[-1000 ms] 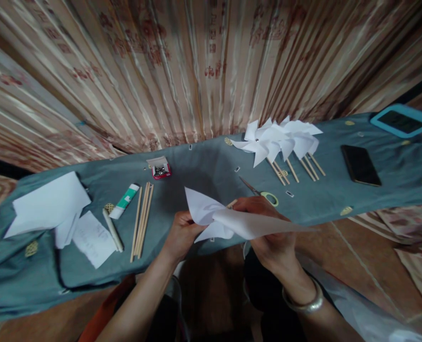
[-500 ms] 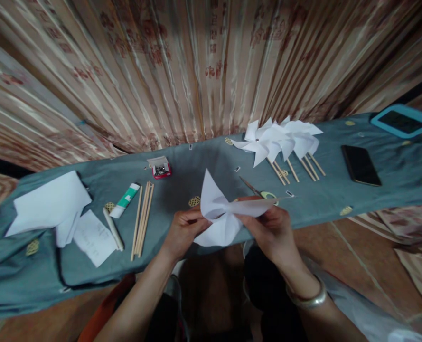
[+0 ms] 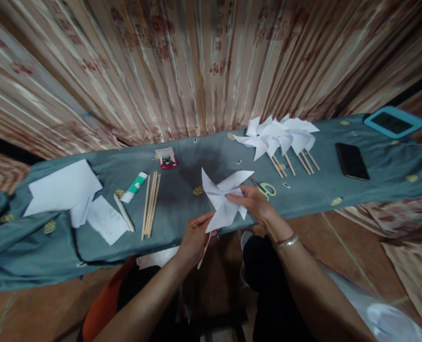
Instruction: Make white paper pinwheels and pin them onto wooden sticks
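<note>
A white paper pinwheel [image 3: 225, 204] with a wooden stick [image 3: 204, 251] below it is held between my hands over the table's near edge. My left hand [image 3: 198, 235] is closed behind its lower left blade, around the upper part of the stick; the fingertips are partly hidden by the paper. With the thumb on the pinwheel's centre, my right hand [image 3: 255, 204] grips it from the right. Just beyond the right hand lie scissors [image 3: 267, 190] with light green handles, their blades partly covered.
Several pinwheels [image 3: 282, 135] lie overlapping at the back right, near a black phone [image 3: 352, 161] and a blue-framed tablet [image 3: 392, 122]. Leftward are wooden sticks [image 3: 151, 204], a glue tube [image 3: 135, 186], a small red box [image 3: 167, 158] of metal pieces, a paper roll [image 3: 124, 212] and white sheets [image 3: 64, 185].
The pinwheel has turned to face up toward me, and its stick now shows below my left hand. My right hand has moved left, its thumb now at the centre. The view has shifted slightly.
</note>
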The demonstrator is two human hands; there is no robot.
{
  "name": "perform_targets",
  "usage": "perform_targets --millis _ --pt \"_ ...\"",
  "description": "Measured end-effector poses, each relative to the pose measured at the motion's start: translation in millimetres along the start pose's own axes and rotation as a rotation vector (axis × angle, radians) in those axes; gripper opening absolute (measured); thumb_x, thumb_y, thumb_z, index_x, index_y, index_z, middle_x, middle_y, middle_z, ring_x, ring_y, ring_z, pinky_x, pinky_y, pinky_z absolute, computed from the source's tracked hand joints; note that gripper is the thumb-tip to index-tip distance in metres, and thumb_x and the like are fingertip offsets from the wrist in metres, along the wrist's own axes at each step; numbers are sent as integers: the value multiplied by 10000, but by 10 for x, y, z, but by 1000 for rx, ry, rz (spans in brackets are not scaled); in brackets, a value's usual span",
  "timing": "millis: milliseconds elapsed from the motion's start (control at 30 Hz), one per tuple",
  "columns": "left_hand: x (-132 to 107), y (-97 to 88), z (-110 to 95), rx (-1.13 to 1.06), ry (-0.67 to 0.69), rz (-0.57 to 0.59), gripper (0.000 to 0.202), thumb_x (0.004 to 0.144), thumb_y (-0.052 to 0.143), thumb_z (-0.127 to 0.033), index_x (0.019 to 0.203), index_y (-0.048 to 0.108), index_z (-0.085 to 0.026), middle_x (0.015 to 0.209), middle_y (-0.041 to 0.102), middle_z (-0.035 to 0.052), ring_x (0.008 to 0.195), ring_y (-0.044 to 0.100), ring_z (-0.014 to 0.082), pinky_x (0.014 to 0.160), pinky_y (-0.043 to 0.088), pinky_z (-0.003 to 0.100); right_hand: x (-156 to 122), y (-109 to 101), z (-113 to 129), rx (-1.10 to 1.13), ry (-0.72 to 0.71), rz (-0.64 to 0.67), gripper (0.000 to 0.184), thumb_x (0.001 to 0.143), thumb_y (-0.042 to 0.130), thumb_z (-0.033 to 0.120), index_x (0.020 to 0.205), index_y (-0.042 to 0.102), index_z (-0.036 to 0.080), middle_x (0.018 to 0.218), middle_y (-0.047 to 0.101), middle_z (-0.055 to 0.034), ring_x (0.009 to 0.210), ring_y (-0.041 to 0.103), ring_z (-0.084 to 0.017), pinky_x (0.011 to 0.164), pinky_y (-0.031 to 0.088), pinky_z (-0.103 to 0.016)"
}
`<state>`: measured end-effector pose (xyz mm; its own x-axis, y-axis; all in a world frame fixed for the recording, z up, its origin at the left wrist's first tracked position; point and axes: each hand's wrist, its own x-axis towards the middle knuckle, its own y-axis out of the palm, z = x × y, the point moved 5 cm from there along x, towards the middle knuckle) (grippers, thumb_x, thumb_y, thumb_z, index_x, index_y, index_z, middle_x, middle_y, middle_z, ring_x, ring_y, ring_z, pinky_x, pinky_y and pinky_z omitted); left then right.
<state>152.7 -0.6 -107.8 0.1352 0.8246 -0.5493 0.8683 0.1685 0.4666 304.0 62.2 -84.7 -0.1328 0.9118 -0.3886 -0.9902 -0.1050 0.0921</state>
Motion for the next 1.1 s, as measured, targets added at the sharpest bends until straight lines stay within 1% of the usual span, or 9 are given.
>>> perform_targets --millis 133,333,400,533,633,767,933,1033,1100 --pt "-123 -74 52 -45 -76 -24 343 466 846 -179 803 789 -146 512 599 -30 422 424 28 417 299 149 28 38 -52 -41 80 72 411 473 858 436 734 703 159 709 719 -25 600 608 -153 565 483 -267" --pt "-253 -125 71 -115 -94 -50 190 575 828 -165 755 774 -140 617 680 3 471 510 39 461 404 137 125 113 -33 -243 104 187 379 447 856 392 665 674 142 642 678 -5 588 588 -140 563 454 -253" --pt "-272 -139 89 -145 -100 -58 189 577 836 -135 754 770 -127 630 691 8 481 527 42 464 417 130 172 145 20 -414 74 225 354 489 826 411 649 662 141 625 658 -1 582 573 -137 557 439 -249" --pt "-314 -165 154 -175 -138 -26 176 620 825 -85 784 760 -97 661 696 14 464 513 26 466 429 122 253 238 145 -887 -11 337 262 602 741 402 643 672 153 601 625 17 583 553 -137 548 403 -242" --pt "-366 -197 214 -179 -184 -37 91 696 767 -44 774 748 -86 709 709 35 486 552 29 489 457 121 304 311 215 -1050 -4 379 205 551 773 323 528 635 173 511 568 32 538 516 -135 518 349 -247" --pt "-404 -231 285 -171 -206 -62 74 750 719 -20 764 744 -87 729 722 43 497 578 35 496 472 121 325 437 295 -1243 -14 407 294 514 799 259 410 530 200 429 497 34 493 475 -127 509 307 -262" --pt "-376 -246 363 -182 -208 -60 57 752 736 -35 766 746 -89 722 735 56 559 631 63 581 518 144 286 561 382 -1409 -7 448 288 560 799 252 438 542 209 468 522 20 511 490 -140 534 336 -274" --pt "-389 -252 400 -138 -253 -68 8 766 742 -79 770 743 -86 707 737 80 588 670 104 612 546 190 277 603 413 -1482 15 484 226 598 792 258 498 600 193 510 554 14 536 511 -141 546 354 -269" --pt "-416 -252 416 -76 -287 -61 47 787 736 -133 780 738 -87 723 740 88 583 682 124 600 553 215 286 630 416 -1532 31 523 187 602 800 294 566 660 177 541 579 11 579 541 -149 560 368 -261"
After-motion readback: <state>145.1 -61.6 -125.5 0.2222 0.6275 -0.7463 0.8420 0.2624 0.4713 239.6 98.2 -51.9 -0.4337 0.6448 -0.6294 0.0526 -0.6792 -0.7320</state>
